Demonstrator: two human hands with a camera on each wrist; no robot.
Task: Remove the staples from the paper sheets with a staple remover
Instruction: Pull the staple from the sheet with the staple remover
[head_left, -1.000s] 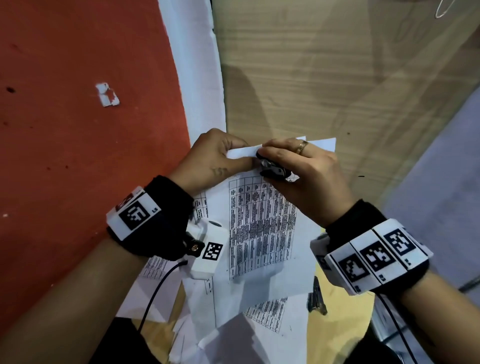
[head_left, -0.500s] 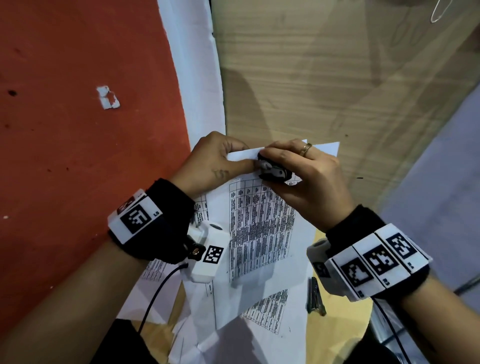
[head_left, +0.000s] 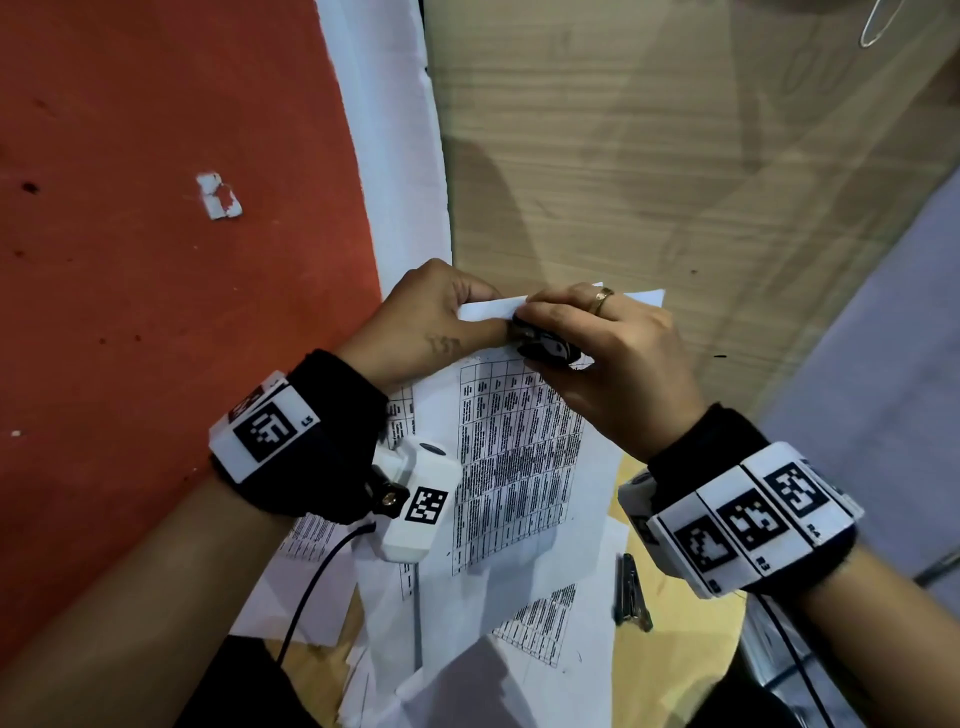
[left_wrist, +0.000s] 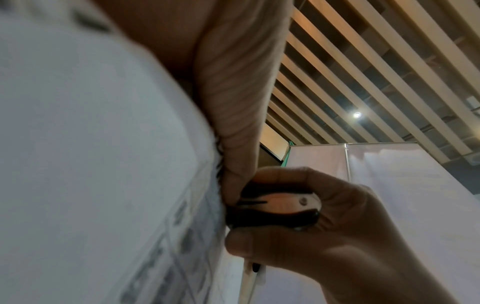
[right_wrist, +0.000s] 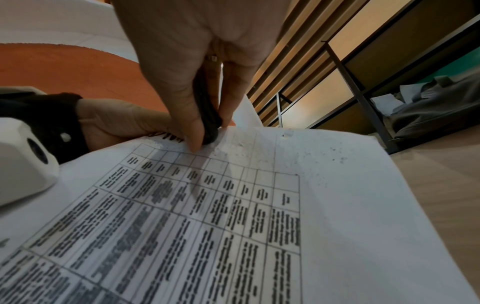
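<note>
Staple remover (head_left: 545, 344), pinched in the right hand (head_left: 608, 364), bites the far edge of the paper sheets (head_left: 519, 457) on the worktop (head_left: 675, 156); just left of it, the left hand (head_left: 431, 327) pinches that same edge.

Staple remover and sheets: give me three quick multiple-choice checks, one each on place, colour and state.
1. Where is the staple remover?
A. at the sheets' top edge
B. on the red surface
C. beside the stapler

2. What colour is the ring on the right hand?
A. black
B. gold
C. green

3. What is the left hand doing?
A. lying flat
B. hanging idle
C. pinching the printed sheets

Answers: A, the tool meets the paper's top edge; B, a gold band shows; C, its fingers fold the sheets' top strip.
</note>
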